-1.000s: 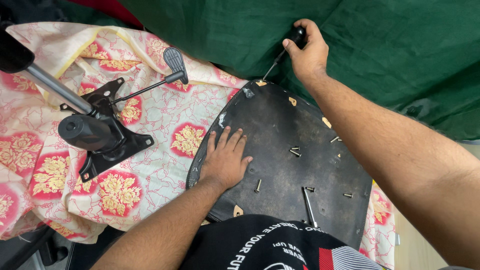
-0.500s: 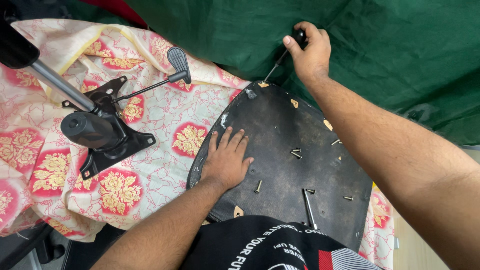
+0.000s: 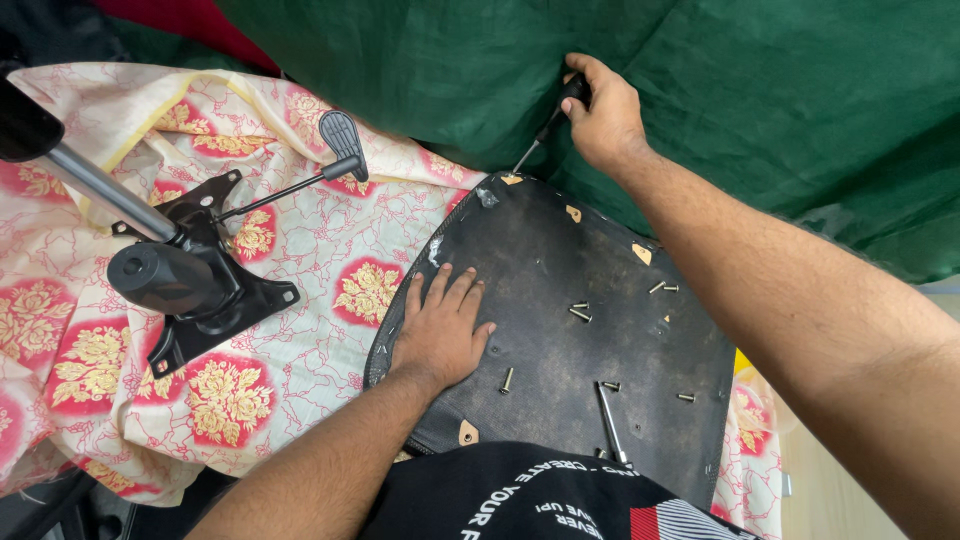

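A black chair seat base (image 3: 560, 290) lies upside down in front of me. My left hand (image 3: 442, 330) rests flat on its left side, fingers spread, holding nothing. My right hand (image 3: 603, 120) grips a black-handled screwdriver (image 3: 545, 130) whose tip touches the seat's far rim. Several loose screws (image 3: 580, 310) and a metal rod (image 3: 610, 422) lie on the black underside.
A black chair tilt mechanism (image 3: 195, 280) with a lever (image 3: 340, 135) and a gas cylinder (image 3: 95, 185) lies to the left on a cream cloth with pink and yellow flowers (image 3: 330, 240). Green cloth (image 3: 740, 90) covers the far side.
The view has shifted slightly. Both hands stay in place, the left flat on the seat, the right on the screwdriver at the far rim.
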